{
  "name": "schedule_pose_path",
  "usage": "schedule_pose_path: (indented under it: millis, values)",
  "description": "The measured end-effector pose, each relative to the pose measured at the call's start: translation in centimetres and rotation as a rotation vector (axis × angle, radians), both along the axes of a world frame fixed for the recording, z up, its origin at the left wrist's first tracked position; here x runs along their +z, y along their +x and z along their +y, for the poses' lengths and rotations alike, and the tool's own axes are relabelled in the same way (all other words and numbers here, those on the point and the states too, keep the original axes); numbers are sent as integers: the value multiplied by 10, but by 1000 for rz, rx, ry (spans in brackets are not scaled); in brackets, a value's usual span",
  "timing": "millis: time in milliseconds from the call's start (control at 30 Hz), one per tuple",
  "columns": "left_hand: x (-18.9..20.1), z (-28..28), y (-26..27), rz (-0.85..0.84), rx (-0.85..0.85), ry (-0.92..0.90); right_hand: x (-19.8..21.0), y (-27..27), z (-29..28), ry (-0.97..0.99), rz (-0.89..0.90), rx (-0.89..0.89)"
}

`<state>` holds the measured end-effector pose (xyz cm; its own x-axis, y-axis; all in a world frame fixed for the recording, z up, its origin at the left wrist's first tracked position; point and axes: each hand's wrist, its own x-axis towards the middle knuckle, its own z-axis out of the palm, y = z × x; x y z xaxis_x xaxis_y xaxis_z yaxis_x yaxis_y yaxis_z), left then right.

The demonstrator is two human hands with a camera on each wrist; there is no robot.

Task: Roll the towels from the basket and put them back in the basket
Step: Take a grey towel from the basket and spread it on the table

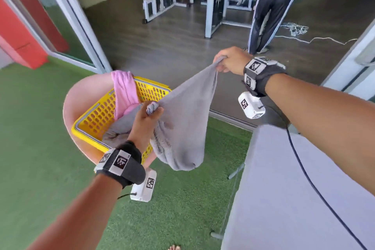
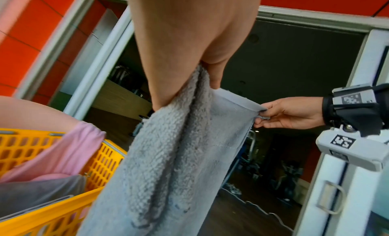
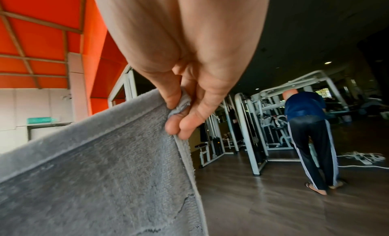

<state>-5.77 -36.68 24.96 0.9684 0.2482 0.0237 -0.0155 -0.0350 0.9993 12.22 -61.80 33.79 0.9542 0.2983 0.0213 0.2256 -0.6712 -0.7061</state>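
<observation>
Basket (image 1: 95, 115) with pink towel (image 1: 123, 93), grey towel (image 1: 117, 130) inside — lifted towel (image 1: 182, 119) fingers-gripped, both hands.

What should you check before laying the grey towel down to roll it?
1. Left hand grips one towel corner: ok.
2. Right hand pinches the other corner: ok.
3. Grey towel spread flat: not ok, it sags in the middle.
4. Towel free of the yellow basket: ok.
5. Grey table beside the right arm bare where seen: ok.
6. Other towels left in the basket: ok, the pink towel and another grey one.
</observation>
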Motion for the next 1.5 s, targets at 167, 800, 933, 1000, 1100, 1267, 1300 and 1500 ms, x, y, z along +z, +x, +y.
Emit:
schedule_pose_path:
  millis: [167,800,933,1000,1100,1267,1300,1500]
  values:
    - [-35,-9,-51,100,191,394,0,44,-37,-47,-84,1]
    - [-210,-328,-178,771,-464,599,-230,4,-305,-890,78,130]
    - [-203,-421,-181,829,-821,462,-246,-47,-412,-1132,372,-77]
    - [-185,-455,-186,840,-1059,236,-245,-85,-456,-1257,480,-157]
    - [-177,-464,-193,628,-1200,337,-260,-123,-491,-1326,377,-206]
    - [-244,-389,-171,131,-944,1197,-316,-144,-439,-688,365,-129]
    - [-255,-371,-168,80,-1002,1259,-326,-153,-422,-675,415,-124]
    - [-276,-358,-194,80,-941,1346,-355,-198,-344,-729,293,-2]
